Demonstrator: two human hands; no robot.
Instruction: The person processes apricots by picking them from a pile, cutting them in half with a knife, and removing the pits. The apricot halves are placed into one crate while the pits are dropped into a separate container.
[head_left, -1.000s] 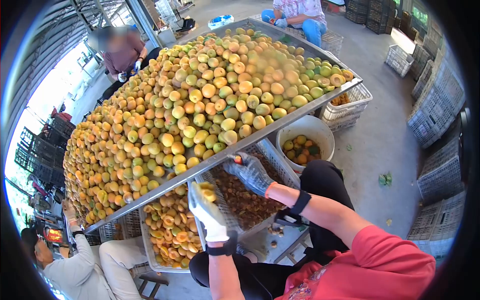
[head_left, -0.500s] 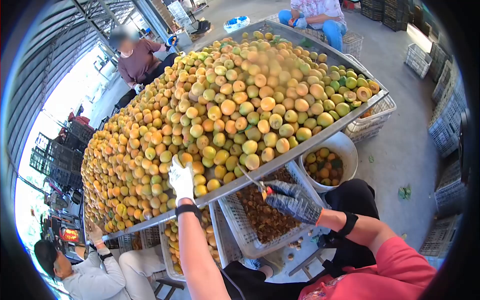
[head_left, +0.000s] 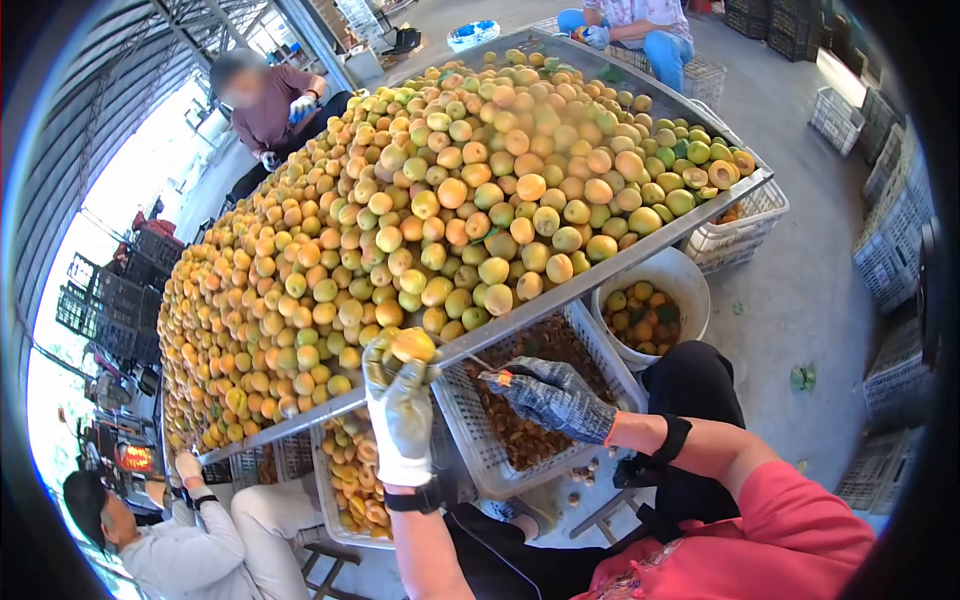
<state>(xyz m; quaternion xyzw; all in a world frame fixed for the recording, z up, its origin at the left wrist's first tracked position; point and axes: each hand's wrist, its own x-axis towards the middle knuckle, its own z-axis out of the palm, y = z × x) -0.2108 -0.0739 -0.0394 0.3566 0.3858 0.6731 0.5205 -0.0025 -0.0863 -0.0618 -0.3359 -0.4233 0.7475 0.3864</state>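
A yellow-orange round fruit (head_left: 413,345) is held in the left hand (head_left: 400,405), which is covered by a whitish glove with a grey, stained palm side. The fingers are closed around the fruit, and it is held up at the front metal edge of the worktop (head_left: 620,260), near the centre of the frame. A small tool (head_left: 503,378) with a red-orange handle is gripped by the closed fingers of the right hand (head_left: 562,398), which is covered by a dark grey knitted glove. Its thin metal end, apparently a blade or hook, is pointed left towards the fruit, with a gap left between them.

A large heap of yellow, orange and green fruit (head_left: 400,230) is carried by the worktop. Below the right hand, brown pieces are held in a light grey plastic crate (head_left: 462,440). To its left, a white plastic crate (head_left: 322,490) is filled with split orange fruit. At right of centre, more fruit is contained in a round white bucket (head_left: 700,305), and beyond it a white slatted crate (head_left: 735,240) is placed under the corner of the worktop. Other people are seated around the heap: a person in a dark maroon top (head_left: 270,115) at upper left, a person in a patterned top (head_left: 650,22) at the top, and a person in a light grey top (head_left: 185,550) at lower left.
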